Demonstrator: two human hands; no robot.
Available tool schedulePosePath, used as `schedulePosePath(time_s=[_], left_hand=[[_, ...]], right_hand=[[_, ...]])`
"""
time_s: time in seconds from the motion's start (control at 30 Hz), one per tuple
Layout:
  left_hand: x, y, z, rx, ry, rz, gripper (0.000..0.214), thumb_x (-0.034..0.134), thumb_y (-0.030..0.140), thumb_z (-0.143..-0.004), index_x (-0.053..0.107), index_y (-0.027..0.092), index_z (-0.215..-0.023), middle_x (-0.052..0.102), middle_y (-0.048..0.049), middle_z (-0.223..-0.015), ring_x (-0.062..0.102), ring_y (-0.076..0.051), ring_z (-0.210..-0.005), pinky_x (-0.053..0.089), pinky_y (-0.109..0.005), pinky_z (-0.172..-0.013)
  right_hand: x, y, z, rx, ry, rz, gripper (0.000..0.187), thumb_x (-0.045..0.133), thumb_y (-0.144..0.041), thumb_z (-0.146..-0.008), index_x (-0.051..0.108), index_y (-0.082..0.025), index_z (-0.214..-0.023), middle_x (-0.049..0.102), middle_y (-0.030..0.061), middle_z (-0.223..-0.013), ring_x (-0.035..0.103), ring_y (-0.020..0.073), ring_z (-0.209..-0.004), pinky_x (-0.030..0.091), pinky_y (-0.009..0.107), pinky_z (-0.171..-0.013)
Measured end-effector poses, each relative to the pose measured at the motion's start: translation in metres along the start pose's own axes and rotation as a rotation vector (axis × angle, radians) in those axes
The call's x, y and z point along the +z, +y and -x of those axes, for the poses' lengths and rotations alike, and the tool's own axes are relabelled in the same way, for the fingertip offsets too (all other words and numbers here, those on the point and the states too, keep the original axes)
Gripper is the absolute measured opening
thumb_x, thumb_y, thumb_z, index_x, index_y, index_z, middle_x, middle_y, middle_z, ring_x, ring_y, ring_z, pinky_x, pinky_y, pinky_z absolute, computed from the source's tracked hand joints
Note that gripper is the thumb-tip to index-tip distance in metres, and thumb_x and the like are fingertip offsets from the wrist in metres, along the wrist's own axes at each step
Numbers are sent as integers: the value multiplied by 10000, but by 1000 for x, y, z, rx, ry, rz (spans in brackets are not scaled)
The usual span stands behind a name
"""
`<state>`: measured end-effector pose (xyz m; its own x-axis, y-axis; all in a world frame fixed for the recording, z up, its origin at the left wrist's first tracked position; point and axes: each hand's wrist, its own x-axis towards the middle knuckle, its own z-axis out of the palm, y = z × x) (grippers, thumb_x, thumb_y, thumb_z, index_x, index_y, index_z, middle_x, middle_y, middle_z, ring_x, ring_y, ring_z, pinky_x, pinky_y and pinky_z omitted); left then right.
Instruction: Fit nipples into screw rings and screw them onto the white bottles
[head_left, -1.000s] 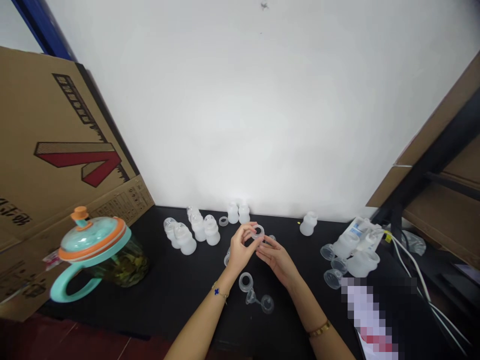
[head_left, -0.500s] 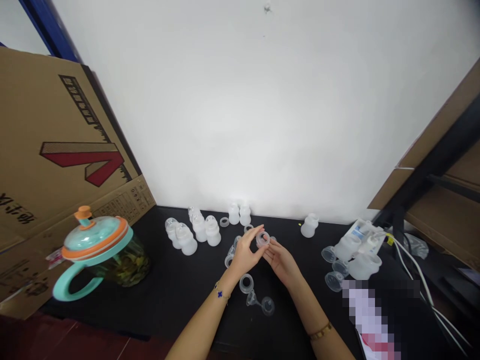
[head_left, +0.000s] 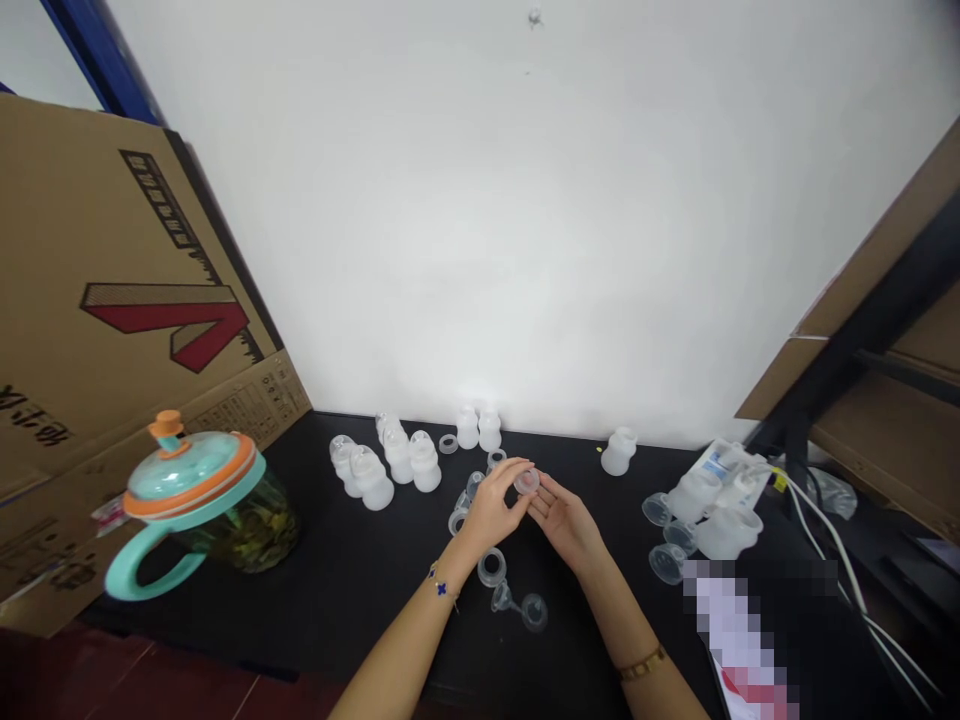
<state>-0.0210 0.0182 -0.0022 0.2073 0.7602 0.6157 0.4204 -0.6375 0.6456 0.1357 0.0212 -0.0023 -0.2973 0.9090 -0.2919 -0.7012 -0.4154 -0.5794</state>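
A small translucent plastic bottle ring (head_left: 527, 481) is held up over the black table between my two hands. My left hand (head_left: 491, 512) pinches its left side with thumb and fingers. My right hand (head_left: 568, 527) closes its fingers and thumb on the ring's right and lower side. Whether a teat sits inside the ring is hard to make out. Below my hands lie another loose ring (head_left: 492, 567) and a clear funnel-shaped piece (head_left: 502, 597) beside a clear round piece (head_left: 534, 612). More rings and clear parts (head_left: 458, 520) are partly behind my left hand.
Several white bottles (head_left: 373, 480) stand at left, two small bottles (head_left: 489, 428) by the wall. One bottle (head_left: 619, 452) stands right of centre. White bottles with clear cups (head_left: 667, 563) crowd the right, near cables (head_left: 847, 570). A large teal-handled jug (head_left: 199, 500) stands left by a cardboard box (head_left: 67, 230).
The ring has tilted between my fingers, from its opening facing me to lying flatter. My left fingers have shifted slightly down over its top edge. The things on the table stay put.
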Motion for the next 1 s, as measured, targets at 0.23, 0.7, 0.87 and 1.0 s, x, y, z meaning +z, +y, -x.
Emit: schedulePosePath(time_s=[0.23,0.7,0.87,1.0], left_hand=[[1,-2,1,17,-69,-12,475,554,211,-936,495,253,-1406,581,-74,-1423,538,-237,-1329,457,-453,-1122],[0,-1,1,45,-112,-35,502,587,200,-914,506,254,-1406,605,-78,-1397,552,-247,-1310,461,-486,-1108],[1,-4,1,50,-94,-48,479,593,185,-910,534,260,-1380,616,-75,-1381,552,-241,-1303,455,-490,-1111],[1,-1,0,64,-76,-56,458,605,187,-904,559,248,-1356,626,-85,-1361,562,-244,-1282,458,-487,-1103]], right_hand=[[-6,2,-4,-36,-2,54,188,753,-172,-777,733,-184,-964,782,71,-1021,732,187,-983,546,282,-906],[-4,-4,0,-35,18,123,208,789,-196,-744,745,-199,-947,782,47,-966,721,198,-984,541,284,-877],[-6,-4,0,-26,35,117,196,783,-198,-745,746,-210,-937,780,40,-970,717,189,-973,536,271,-845],[-3,-5,1,-26,40,116,205,789,-187,-735,748,-204,-935,778,36,-963,718,175,-945,533,255,-825]])
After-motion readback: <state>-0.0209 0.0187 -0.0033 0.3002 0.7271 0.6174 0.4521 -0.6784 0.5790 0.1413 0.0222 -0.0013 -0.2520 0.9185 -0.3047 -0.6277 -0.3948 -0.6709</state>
